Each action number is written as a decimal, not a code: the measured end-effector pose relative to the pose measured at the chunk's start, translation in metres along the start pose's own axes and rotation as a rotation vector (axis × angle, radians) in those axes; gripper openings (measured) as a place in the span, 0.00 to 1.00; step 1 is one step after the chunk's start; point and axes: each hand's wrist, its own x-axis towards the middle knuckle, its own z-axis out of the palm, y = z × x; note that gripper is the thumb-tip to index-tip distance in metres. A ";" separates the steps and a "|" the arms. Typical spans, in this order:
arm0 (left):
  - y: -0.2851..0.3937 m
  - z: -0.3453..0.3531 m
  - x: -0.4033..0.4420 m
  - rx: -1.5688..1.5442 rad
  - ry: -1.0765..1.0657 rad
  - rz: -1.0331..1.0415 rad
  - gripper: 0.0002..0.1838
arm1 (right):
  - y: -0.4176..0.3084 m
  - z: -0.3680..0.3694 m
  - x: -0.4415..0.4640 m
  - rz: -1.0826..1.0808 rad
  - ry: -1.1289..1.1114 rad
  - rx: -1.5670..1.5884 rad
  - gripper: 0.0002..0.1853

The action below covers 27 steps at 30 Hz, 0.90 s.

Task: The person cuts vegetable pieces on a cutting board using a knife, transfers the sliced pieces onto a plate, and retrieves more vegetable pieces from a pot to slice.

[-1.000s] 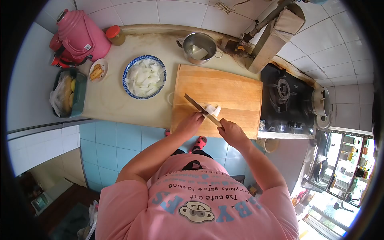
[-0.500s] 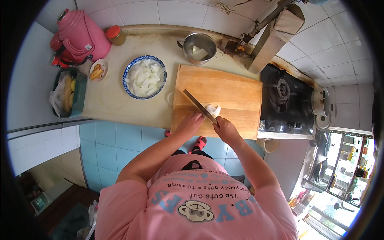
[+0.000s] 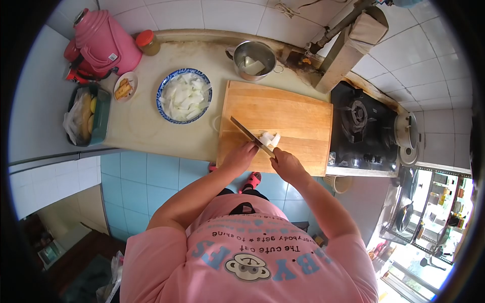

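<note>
Tiled walls [image 3: 177, 15] back the bench [image 3: 136, 131], on which we record a wooden cutting board [image 3: 293, 111] lying flat. Left of the board, and apart from it, we note a blue-rimmed bowl [image 3: 159, 105] filled with sliced white vegetable [image 3: 184, 98]. Just behind the board stands a metal pot [image 3: 271, 55] containing pale chunks [image 3: 252, 66].

We find the knife [image 3: 246, 132] slanting over the board's near half, tip toward the far left. We judge its blade stiff and its weight modest; the handle is the only sound place to hold it. Our check of the hands: the right hand [image 3: 288, 166] is wrapped around that handle; the left hand [image 3: 240, 157] is bent in at the blade's near side, and we cannot tell what, if anything, its fingertips pinch.

Several white pieces [image 3: 272, 138] lie on the board just beyond the blade. We rate them light, firm but easily snapped, and probably slippery on cut faces; they are best gripped by their sides, fingertips curled back from the edge.
</note>
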 end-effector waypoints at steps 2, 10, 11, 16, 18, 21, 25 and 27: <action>-0.001 0.000 -0.001 -0.031 -0.040 -0.020 0.20 | 0.009 0.017 0.007 -0.020 0.045 0.001 0.11; -0.003 -0.005 -0.003 -0.050 0.001 0.012 0.20 | 0.005 0.009 -0.005 0.000 0.120 0.080 0.11; -0.003 -0.005 -0.002 -0.039 -0.020 0.016 0.20 | 0.003 0.004 -0.009 -0.007 0.092 0.069 0.11; -0.003 0.000 -0.002 -0.004 -0.033 -0.003 0.21 | 0.000 -0.009 -0.015 -0.026 0.032 0.028 0.11; -0.006 0.002 -0.002 0.005 -0.002 0.030 0.21 | -0.001 -0.011 -0.013 -0.030 -0.001 -0.001 0.11; -0.007 0.005 -0.003 0.000 0.046 0.059 0.20 | -0.004 -0.005 -0.006 0.023 -0.031 0.003 0.11; -0.006 0.004 -0.005 -0.085 0.019 0.005 0.18 | 0.003 0.017 0.008 0.015 -0.005 0.000 0.11; -0.007 0.003 -0.006 -0.114 0.005 -0.011 0.18 | 0.007 0.024 0.009 0.026 0.055 0.027 0.11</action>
